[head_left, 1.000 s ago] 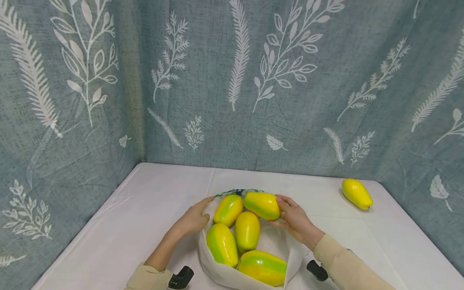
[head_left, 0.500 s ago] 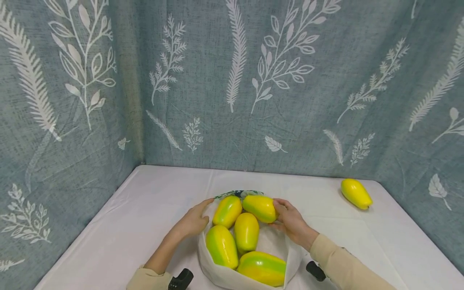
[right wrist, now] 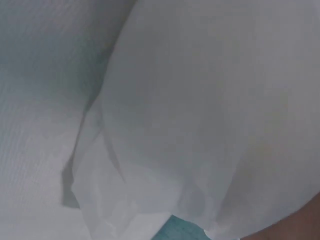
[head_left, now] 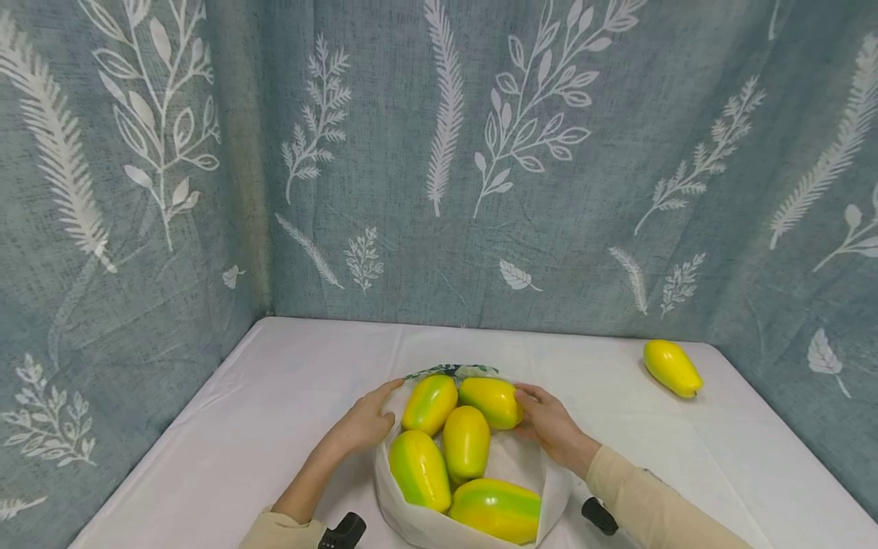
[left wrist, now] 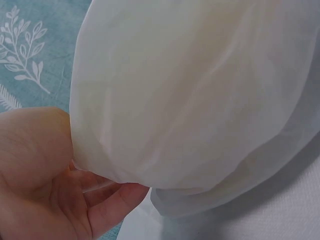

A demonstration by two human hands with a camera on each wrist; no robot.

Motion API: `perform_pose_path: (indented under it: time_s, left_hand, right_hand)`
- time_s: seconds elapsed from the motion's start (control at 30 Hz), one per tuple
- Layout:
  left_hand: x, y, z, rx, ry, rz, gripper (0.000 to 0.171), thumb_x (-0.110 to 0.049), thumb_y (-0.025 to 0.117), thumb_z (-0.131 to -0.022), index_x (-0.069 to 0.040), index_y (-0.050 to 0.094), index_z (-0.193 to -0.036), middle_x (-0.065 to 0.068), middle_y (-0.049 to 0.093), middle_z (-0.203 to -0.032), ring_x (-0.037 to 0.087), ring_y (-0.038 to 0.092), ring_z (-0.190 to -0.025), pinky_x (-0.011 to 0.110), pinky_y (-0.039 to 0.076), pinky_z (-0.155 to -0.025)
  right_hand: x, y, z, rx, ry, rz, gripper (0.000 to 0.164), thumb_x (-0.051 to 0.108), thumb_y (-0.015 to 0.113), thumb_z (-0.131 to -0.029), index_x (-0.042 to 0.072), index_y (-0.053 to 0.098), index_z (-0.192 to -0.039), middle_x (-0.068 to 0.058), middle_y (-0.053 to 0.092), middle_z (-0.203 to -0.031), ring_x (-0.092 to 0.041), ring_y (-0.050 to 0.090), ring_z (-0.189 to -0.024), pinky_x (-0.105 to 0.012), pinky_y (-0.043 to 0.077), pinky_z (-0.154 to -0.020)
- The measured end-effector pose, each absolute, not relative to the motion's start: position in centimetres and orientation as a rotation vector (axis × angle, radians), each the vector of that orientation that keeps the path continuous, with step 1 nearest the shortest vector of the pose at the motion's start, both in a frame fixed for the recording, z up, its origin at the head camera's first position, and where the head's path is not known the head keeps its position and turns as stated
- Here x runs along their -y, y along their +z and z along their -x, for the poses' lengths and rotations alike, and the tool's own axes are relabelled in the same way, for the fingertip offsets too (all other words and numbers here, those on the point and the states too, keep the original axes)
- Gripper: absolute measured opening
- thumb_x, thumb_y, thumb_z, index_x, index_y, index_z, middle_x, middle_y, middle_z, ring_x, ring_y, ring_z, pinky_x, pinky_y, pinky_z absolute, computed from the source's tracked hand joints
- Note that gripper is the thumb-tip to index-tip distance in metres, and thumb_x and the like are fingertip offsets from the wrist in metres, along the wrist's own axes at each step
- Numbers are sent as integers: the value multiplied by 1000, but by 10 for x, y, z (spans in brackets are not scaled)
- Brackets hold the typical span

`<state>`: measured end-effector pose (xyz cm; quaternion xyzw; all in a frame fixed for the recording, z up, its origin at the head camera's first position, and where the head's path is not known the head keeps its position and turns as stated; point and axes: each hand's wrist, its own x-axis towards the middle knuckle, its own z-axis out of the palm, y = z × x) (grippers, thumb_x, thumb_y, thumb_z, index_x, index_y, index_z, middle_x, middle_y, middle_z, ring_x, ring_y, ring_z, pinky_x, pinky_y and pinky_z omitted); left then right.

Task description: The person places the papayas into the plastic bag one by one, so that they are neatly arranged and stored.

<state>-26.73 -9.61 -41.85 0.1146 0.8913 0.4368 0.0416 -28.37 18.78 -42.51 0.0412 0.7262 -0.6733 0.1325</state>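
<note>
In the head view, a white cloth bag (head_left: 420, 526) stands at the table's front middle, its mouth wide and filled with several yellow-green papayas. My left hand (head_left: 365, 421) grips the bag's left rim; in the left wrist view, fingers (left wrist: 117, 207) curl in under the pale cloth. My right hand (head_left: 554, 428) holds the right end of a papaya (head_left: 488, 400) at the back right of the bag. Its fingertips are partly hidden behind the fruit. One papaya (head_left: 466, 444) lies in the middle, and another papaya (head_left: 497, 509) at the front. Cloth fills most of the right wrist view.
A single papaya (head_left: 672, 368) lies on the white table (head_left: 309, 358) at the far right, near the back edge. A blue-grey leaf-patterned curtain (head_left: 398, 191) hangs behind and on both sides.
My right hand has lowered the papaya into the back right of the bag, moving slightly down and left. The left hand stays at the rim.
</note>
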Motion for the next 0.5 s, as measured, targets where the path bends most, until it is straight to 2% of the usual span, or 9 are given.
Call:
perform_pose_path:
  time_s: [0.17,0.3,0.4,0.5]
  left_hand:
    - [96,-419,267,-2717,1346,-349,54,7,42,-87,6,38,-141,29,40,-140,44,34,-131,58,28,-105]
    - [97,-418,266,-2724,1342,-362,55,7,43,-86,7,38,-140,29,41,-140,44,35,-130,58,29,-104]
    - [98,-417,266,-2734,1334,-378,55,8,43,-85,7,38,-140,29,41,-139,45,36,-129,58,30,-104]
    - [99,-417,266,-2738,1327,-373,55,8,44,-85,7,39,-140,29,42,-139,45,37,-129,58,30,-103]
  right_hand:
    - [-192,-417,280,-2166,-1871,-121,51,27,36,-104,-6,31,-142,-28,38,-139,-39,42,-125,-46,40,-100]
    - [-197,-407,279,-2212,-1810,-102,55,30,36,-103,-8,28,-142,-32,33,-141,-42,39,-127,-48,37,-102]
    - [-203,-401,278,-2219,-1801,-105,57,32,36,-103,-7,26,-143,-34,32,-139,-44,40,-124,-48,40,-100]
    - [-211,-398,278,-2202,-1809,-123,58,35,37,-102,-5,29,-143,-32,38,-135,-42,47,-118,-47,46,-94]
